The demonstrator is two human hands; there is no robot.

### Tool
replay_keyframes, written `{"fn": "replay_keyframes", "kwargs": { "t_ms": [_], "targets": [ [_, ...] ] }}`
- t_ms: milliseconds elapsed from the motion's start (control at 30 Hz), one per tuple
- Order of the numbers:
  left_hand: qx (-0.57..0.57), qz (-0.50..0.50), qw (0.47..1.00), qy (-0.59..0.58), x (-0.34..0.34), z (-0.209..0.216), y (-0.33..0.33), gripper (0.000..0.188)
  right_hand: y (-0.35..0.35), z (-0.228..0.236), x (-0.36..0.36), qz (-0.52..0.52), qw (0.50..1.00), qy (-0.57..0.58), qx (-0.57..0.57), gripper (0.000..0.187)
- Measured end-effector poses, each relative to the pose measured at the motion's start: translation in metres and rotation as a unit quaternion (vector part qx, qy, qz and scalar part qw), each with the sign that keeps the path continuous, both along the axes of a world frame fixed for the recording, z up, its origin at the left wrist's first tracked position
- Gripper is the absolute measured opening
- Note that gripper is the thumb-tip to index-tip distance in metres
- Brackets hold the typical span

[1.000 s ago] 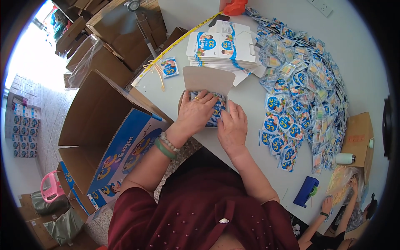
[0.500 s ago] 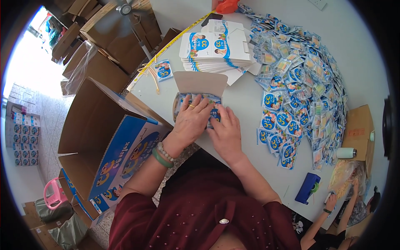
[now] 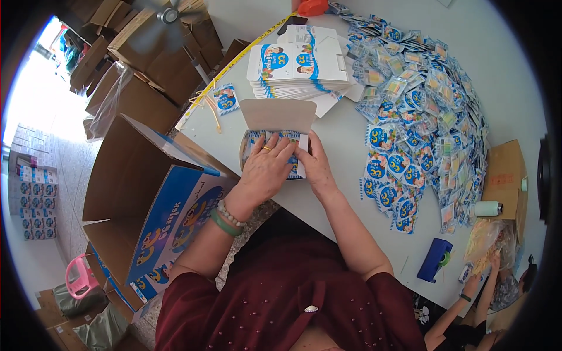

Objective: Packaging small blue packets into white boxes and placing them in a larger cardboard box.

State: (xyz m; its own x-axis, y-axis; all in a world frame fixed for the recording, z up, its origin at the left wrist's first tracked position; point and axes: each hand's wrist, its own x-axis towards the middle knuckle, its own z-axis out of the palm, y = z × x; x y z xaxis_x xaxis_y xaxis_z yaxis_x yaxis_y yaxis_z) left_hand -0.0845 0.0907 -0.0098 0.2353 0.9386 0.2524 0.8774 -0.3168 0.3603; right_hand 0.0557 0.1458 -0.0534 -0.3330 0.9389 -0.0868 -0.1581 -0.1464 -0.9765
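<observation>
A small white carton [image 3: 278, 114] stands on the table with its lid flap raised at the far side. Small blue-and-white packets [image 3: 296, 167] lie inside it. My left hand [image 3: 262, 167] rests on these packets, fingers stretched out flat, a ring on one finger. At the carton's right wall is my right hand [image 3: 319, 169], thumb over the inner side and fingers along the outside, gripping that wall. Parts of the packets are hidden under my left hand.
Flat printed cartons [image 3: 298, 64] are stacked beyond, with a lone packet [image 3: 226, 99] beside them. A big packet heap [image 3: 404, 134] covers the right. A large open box [image 3: 170, 216] stands left. At right are a blue tape dispenser [image 3: 434, 260], a green bottle [image 3: 488, 209] and another person's hand [image 3: 472, 286].
My right hand has shifted from lying over the packets to the carton's right wall, which now shows. My left hand stays on the packets. The whole view has shifted slightly.
</observation>
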Motion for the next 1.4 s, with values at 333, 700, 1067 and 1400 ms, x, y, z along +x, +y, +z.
{"fn": "replay_keyframes", "kwargs": {
  "t_ms": [333,700,1067,1400],
  "targets": [
    [0.046,0.213,0.926,-0.306,-0.040,-0.011,-0.016,0.033,0.003,-0.001,0.001,-0.006,0.999,-0.002,-0.043,0.042],
    [-0.208,0.109,0.686,-0.689,0.027,-0.040,-0.024,0.055,-0.036,0.014,0.070,-0.065,0.996,-0.009,-0.058,0.041],
    [-0.196,0.033,0.741,-0.642,0.032,-0.070,-0.007,0.056,-0.029,0.016,0.091,-0.024,1.000,0.001,-0.014,0.059],
    [-0.093,-0.130,0.952,-0.260,-0.019,-0.059,0.009,0.061,-0.014,0.005,0.108,0.077,0.990,-0.075,0.088,0.020]
  ]
}}
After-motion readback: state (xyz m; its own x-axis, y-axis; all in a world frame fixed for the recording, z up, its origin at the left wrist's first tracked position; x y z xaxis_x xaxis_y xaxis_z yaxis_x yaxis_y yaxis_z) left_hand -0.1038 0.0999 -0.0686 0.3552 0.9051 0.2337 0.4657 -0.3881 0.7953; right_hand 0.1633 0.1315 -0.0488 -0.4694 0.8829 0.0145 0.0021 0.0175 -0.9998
